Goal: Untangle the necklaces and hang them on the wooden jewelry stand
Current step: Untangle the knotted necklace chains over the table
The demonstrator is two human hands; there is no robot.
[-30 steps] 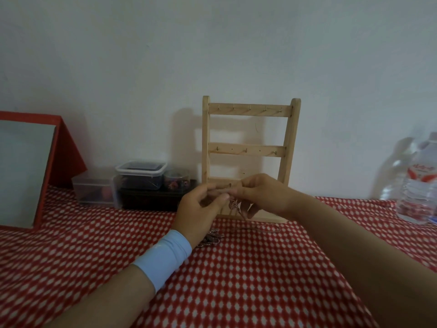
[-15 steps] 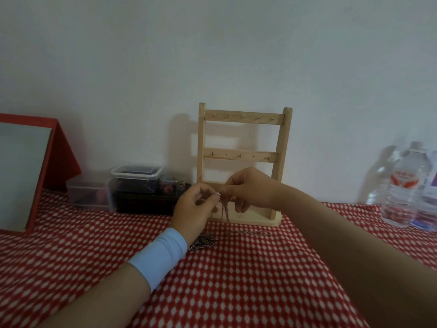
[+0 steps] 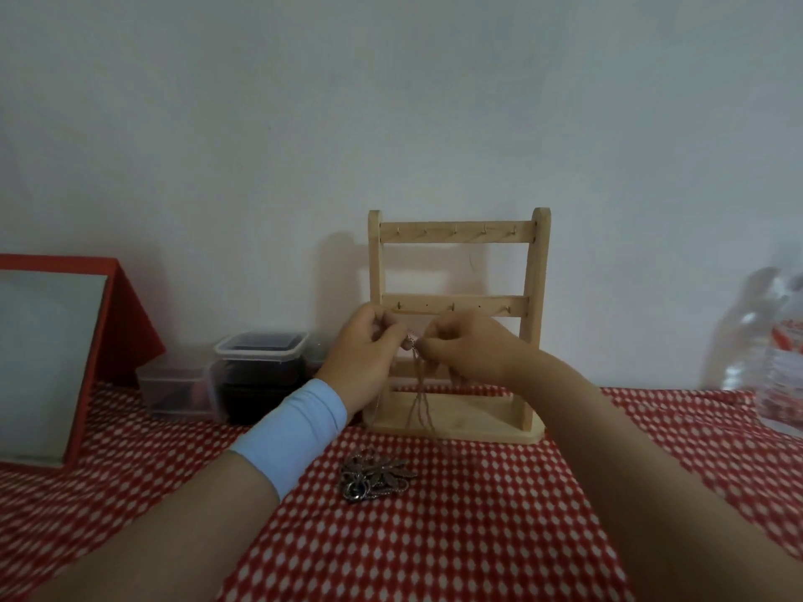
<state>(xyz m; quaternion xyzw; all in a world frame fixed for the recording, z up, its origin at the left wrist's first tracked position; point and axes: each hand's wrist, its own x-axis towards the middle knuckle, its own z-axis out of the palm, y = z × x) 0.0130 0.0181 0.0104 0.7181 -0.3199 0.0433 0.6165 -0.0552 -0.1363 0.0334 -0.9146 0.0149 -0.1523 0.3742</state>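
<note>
The wooden jewelry stand (image 3: pixel 456 232) stands against the wall, with small hooks on its two upper rails and nothing hanging from them. In front of its lower half, my left hand (image 3: pixel 363 362) and my right hand (image 3: pixel 467 351) meet fingertip to fingertip. Both pinch the top of a thin chain necklace (image 3: pixel 420 399), whose strands hang down to the stand's base. A tangled heap of silver necklaces (image 3: pixel 374 473) lies on the red checked cloth just below my hands.
Clear plastic boxes (image 3: pixel 260 375) with dark contents sit left of the stand. A red-framed mirror (image 3: pixel 52 358) leans at the far left. A water bottle (image 3: pixel 778 362) stands at the right edge. The checked tablecloth (image 3: pixel 456 536) covers the table.
Both hands have lifted slightly with the chain, so its strands now hang longer in front of the stand. The heap on the cloth has come out from under my left wrist.
</note>
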